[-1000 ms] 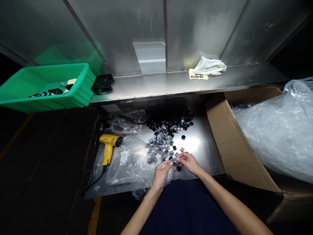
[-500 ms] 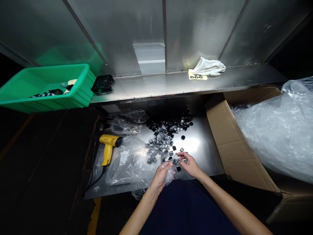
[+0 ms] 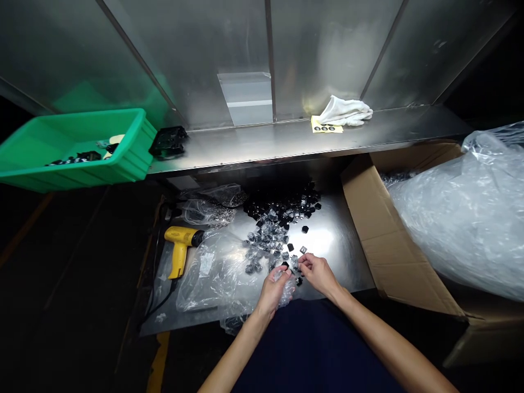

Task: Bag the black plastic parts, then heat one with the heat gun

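2 hands meet over a small black part (image 3: 295, 267) at the steel table's (image 3: 335, 240) near edge: the left hand (image 3: 273, 288) clutches a crumpled clear bag (image 3: 286, 290), the right hand (image 3: 318, 273) pinches the part. The bagging step seems in hand; next, the bag mouth likely needs holding wide. More parts (image 3: 282, 210) lie piled behind.

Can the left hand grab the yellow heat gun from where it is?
Probably yes. The left hand holds a small clear bag, but only loose plastic bags lie between it and the yellow heat gun further left.
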`<state>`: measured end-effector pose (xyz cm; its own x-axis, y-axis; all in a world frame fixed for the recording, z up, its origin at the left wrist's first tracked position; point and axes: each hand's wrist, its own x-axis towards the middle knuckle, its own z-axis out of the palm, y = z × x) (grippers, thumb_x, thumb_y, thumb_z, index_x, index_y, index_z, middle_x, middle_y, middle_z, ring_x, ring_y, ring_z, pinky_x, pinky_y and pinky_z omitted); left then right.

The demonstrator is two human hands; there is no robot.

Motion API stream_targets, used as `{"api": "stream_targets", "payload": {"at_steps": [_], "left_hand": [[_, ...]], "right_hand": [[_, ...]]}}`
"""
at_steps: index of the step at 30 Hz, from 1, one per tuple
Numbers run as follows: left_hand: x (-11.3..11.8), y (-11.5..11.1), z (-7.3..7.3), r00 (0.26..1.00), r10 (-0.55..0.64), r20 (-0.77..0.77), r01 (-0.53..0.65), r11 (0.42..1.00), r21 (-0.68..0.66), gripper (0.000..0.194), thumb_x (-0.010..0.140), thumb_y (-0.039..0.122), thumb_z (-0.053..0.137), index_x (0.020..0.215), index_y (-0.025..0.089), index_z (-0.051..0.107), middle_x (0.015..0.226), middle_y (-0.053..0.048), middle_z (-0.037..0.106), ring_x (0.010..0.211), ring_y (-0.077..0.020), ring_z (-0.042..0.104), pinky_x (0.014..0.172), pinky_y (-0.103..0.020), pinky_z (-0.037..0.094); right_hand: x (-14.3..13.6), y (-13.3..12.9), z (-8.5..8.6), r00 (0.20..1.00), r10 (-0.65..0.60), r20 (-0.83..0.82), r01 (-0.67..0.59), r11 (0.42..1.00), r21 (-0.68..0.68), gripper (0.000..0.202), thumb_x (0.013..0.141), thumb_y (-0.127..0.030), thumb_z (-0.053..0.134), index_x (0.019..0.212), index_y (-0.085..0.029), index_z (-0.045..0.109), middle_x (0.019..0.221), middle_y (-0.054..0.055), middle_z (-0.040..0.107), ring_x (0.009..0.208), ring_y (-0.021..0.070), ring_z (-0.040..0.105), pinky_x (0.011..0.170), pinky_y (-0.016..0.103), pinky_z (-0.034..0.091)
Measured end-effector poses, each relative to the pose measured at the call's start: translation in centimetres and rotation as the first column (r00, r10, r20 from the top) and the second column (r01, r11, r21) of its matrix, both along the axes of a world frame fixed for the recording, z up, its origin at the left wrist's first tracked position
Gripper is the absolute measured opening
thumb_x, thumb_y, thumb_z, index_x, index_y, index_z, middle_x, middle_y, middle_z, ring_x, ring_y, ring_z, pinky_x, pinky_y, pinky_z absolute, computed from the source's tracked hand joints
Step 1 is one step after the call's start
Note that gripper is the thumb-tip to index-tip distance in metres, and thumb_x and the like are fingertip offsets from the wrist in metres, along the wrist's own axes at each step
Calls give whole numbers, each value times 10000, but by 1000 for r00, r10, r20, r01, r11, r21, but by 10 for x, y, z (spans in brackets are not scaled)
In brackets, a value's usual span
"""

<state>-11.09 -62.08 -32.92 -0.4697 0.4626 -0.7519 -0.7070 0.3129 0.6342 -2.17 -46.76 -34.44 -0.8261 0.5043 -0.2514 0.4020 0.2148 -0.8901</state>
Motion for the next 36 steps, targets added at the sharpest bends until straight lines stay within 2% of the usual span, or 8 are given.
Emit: {"api": "stream_targets", "payload": {"at_steps": [4, 6, 13, 17, 23, 27, 33, 36], "left_hand": [[-1, 7, 0, 950, -28, -310, 1, 996, -85, 548, 657, 503, 777, 1060, 146, 679, 868, -83, 724, 765, -208, 650, 699, -297, 498], [-3, 10, -1, 920, -22, -390, -16, 996, -93, 524, 651, 519, 763, 1004, 135, 714, 838, -81, 722, 805, -224, 648, 754, -307, 486], [-6, 12, -1, 860, -104, -499, 39, 989, -140, 395, 665, 520, 708, 813, 155, 729, 666, -27, 668, 643, -189, 595, 643, -279, 455], [-4, 10, 5, 844, -120, -523, 42, 986, -159, 338, 716, 491, 651, 784, 167, 719, 589, 0, 618, 545, -160, 533, 549, -254, 408], [-8, 16, 16, 788, -93, -608, 3, 989, -148, 332, 767, 467, 595, 844, 169, 718, 705, -28, 669, 582, -160, 542, 551, -248, 400], [-13, 19, 20, 802, -75, -592, -11, 990, -141, 327, 753, 473, 606, 809, 170, 717, 706, -33, 672, 591, -168, 546, 558, -254, 405], [-14, 17, 22, 868, -16, -497, -18, 998, -64, 340, 761, 504, 636, 854, 180, 684, 692, -9, 617, 585, -150, 517, 561, -245, 408], [-12, 15, 21, 909, 18, -416, -39, 998, -40, 329, 761, 493, 648, 858, 180, 662, 744, -8, 616, 636, -149, 533, 588, -241, 444]], "right_hand": [[0, -4, 7, 999, 48, -15, -47, 999, 20, 114, 860, -269, 542, 896, -213, 635, 747, -5, 674, 666, 150, 636, 620, 254, 486], [0, -5, 12, 995, 94, -39, -92, 995, 37, 127, 875, -260, 527, 936, -217, 629, 795, -1, 677, 706, 147, 635, 643, 251, 485], [1, -2, 22, 970, 231, -81, -223, 970, 97, 161, 883, -211, 501, 1004, -224, 607, 793, -8, 648, 687, 136, 600, 652, 252, 471], [4, -3, 20, 992, 120, -33, -118, 991, 65, 153, 875, -232, 516, 1001, -210, 601, 796, 4, 641, 668, 140, 594, 631, 253, 477], [-2, -4, 30, 998, 12, -69, -8, 999, 49, 257, 890, -278, 521, 1125, -218, 605, 790, -5, 633, 647, 131, 589, 615, 242, 472], [-8, -2, 22, 997, -29, -68, 31, 999, 23, 284, 875, -304, 536, 1124, -205, 629, 802, 7, 641, 661, 135, 587, 628, 251, 477], [-8, 1, 0, 977, -190, -95, 153, 939, -308, 384, 848, -428, 585, 1133, -173, 622, 827, 30, 611, 738, 158, 585, 676, 286, 531], [-3, 1, 2, 975, -219, -50, 192, 930, -314, 406, 858, -457, 569, 1145, -173, 612, 850, 41, 604, 755, 172, 591, 655, 298, 535]]}}
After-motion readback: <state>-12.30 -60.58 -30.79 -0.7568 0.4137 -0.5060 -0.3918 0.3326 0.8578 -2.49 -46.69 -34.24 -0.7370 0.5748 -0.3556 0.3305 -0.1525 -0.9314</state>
